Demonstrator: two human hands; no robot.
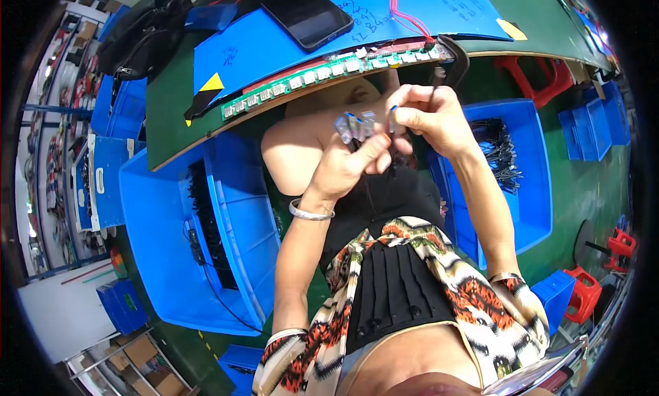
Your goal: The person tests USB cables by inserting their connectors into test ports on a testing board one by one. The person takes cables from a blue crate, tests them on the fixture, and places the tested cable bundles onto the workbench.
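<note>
My left hand (347, 166) is closed around several small connectors (357, 126) with clear and blue ends, and dark cables hang below it. Close beside it on the right, my right hand (434, 118) pinches a small dark piece with a blue tip (392, 119) between thumb and finger. Both hands are in front of the bench edge, above my lap. A green strip of circuit boards (302, 79) runs along that edge, just beyond the hands.
Blue bins with black cables stand at left (161, 259) and right (535, 190). A phone (307, 15) lies on blue board (240, 49). A black clamp (458, 63) grips the bench edge. Further right are red stools (583, 296); a black bag (141, 36) sits upper left.
</note>
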